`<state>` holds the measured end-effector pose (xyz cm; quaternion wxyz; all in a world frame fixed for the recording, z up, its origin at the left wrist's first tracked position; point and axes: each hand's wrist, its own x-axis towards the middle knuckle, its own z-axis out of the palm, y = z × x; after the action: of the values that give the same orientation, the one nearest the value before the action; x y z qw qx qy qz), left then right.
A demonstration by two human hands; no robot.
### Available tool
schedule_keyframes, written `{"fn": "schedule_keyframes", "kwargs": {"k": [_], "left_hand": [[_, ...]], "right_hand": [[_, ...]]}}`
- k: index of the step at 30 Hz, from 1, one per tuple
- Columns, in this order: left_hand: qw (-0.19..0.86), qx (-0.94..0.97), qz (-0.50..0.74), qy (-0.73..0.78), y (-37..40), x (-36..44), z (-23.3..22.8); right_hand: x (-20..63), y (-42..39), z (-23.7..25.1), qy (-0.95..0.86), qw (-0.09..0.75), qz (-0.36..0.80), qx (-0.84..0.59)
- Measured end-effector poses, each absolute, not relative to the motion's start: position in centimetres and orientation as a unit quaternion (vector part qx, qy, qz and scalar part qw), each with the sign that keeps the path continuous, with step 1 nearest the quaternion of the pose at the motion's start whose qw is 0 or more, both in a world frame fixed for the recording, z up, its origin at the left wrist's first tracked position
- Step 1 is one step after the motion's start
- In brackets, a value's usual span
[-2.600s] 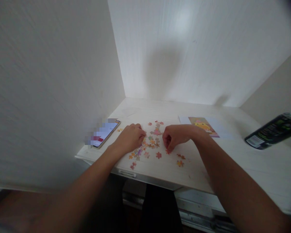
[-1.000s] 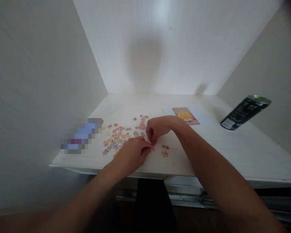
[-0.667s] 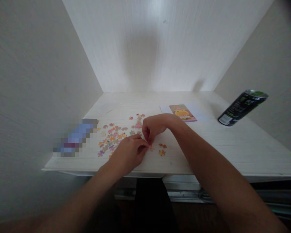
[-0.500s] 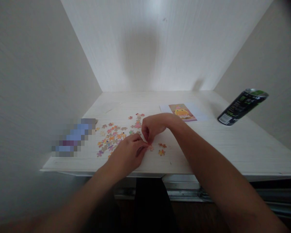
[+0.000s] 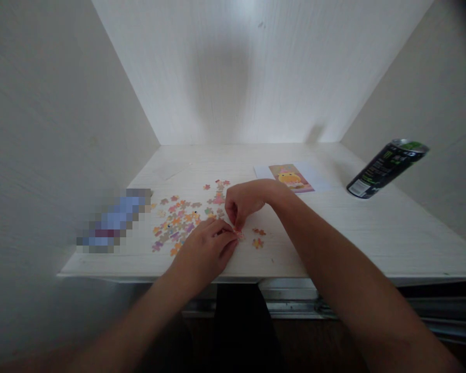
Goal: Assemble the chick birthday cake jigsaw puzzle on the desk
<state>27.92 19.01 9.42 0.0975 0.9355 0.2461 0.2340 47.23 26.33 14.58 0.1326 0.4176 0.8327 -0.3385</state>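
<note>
Fingertips of both hands meet over pinkish jigsaw puzzle pieces [image 5: 239, 234] on the white tabletop. My left hand [image 5: 208, 245] comes in from the left, its thumb and fingers pinched on the pieces. From above and to the right, my right hand [image 5: 243, 203] bends down with its fingers closed at the same spot. The fingers partly hide what they grip. Loose puzzle pieces [image 5: 181, 220] spread to the left of my hands. Behind them lies a small pink group of pieces [image 5: 219, 198]. Just right of my fingertips are an orange piece [image 5: 258, 243] and some reddish pieces [image 5: 259, 231].
A printed picture of a yellow figure [image 5: 291, 178] lies behind my right wrist. A black and green drink can [image 5: 386, 169] stands at the right. At the left lies a blurred-out bluish object [image 5: 116, 217]. White panels enclose the tabletop [image 5: 357, 233] at the back and sides.
My left hand's fingers have shifted slightly around the pinkish pieces, while my right hand stays closed at the same place. The whole view has moved a little.
</note>
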Motion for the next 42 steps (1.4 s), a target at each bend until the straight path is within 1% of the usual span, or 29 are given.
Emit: {"fn": "schedule_keyframes", "kwargs": {"k": [6, 16, 33, 42], "left_hand": [[0.102, 0.935, 0.237, 0.245, 18.9, 28.5, 9.3], [0.081, 0.937, 0.246, 0.233, 19.0, 28.3, 9.5], [0.090, 0.959, 0.201, 0.180, 19.6, 27.8, 11.0], [0.097, 0.952, 0.221, 0.190, 20.1, 27.5, 9.9]], "right_hand": [[47.2, 26.3, 14.8, 0.835, 0.134, -0.339, 0.412], [47.3, 26.5, 14.5, 0.832, 0.128, -0.344, 0.416], [47.3, 26.3, 14.8, 0.831, 0.127, -0.348, 0.416], [47.3, 26.4, 14.9, 0.834, 0.129, -0.342, 0.414]]}}
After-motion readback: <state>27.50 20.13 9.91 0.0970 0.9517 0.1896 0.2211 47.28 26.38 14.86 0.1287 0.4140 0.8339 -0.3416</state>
